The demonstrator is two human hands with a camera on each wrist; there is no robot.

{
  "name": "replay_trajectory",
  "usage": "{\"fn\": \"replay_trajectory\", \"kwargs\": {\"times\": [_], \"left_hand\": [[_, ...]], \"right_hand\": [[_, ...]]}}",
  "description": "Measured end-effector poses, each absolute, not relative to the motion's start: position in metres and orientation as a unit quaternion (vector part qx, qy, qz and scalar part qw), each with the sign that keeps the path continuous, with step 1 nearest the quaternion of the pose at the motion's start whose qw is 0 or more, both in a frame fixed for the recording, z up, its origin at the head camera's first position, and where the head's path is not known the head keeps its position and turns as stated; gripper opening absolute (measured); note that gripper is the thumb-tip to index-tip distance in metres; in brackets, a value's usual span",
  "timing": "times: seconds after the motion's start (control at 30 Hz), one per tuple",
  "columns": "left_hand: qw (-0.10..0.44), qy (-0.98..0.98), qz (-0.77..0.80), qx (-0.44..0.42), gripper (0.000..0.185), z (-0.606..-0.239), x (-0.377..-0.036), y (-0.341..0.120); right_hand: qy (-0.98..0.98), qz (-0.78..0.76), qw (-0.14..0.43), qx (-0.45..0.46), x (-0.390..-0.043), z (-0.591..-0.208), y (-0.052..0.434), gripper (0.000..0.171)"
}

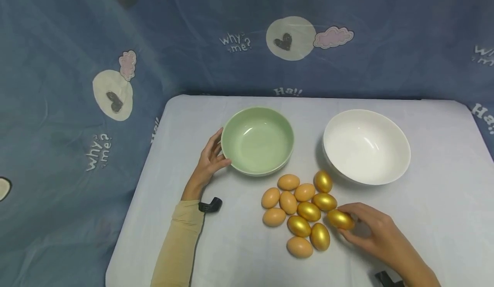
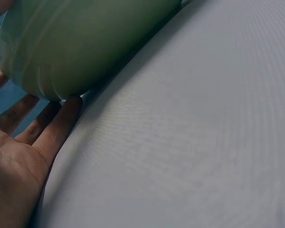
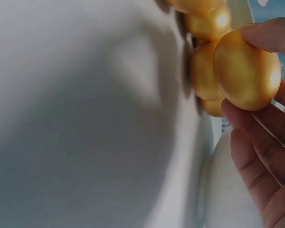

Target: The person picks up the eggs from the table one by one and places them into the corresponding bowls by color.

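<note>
Left grip [image 1: 208, 162] spread, I'm touching the unfilled green bowl [image 1: 257, 149]; tan eggs [image 1: 288, 202] and gold eggs [image 1: 308, 211] are lying on the desk [image 1: 231, 252]; my right grip [image 1: 380, 233] is pinching one gold egg [image 1: 341, 219]; the white bowl [image 1: 366, 154] is holding none.

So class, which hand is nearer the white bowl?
The right hand: it's just in front of the white bowl; the left hand is farther off, touching the green bowl.
</note>
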State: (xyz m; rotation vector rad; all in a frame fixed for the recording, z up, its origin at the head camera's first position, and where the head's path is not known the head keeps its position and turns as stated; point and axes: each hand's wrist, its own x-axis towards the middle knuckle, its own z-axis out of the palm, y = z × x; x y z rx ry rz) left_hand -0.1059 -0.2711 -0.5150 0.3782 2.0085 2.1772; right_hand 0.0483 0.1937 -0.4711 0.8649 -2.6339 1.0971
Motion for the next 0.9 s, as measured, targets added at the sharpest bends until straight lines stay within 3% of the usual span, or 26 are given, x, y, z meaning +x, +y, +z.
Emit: {"fn": "replay_trajectory", "kwargs": {"times": [0.27, 0.53, 0.9], "left_hand": [[0.078, 0.669, 0.729, 0.125, 0.098, -0.516, -0.106, -0.271], [0.078, 0.668, 0.730, 0.125, 0.098, -0.516, -0.106, -0.271], [0.079, 0.667, 0.731, 0.121, 0.099, -0.515, -0.106, -0.272]], "right_hand": [[-0.864, 0.383, 0.085, 0.315, 0.031, -0.458, 0.182, 0.040], [-0.863, 0.377, 0.058, 0.330, 0.010, -0.443, 0.162, 0.056], [-0.839, 0.416, 0.042, 0.349, -0.026, -0.430, 0.141, 0.053]]}}
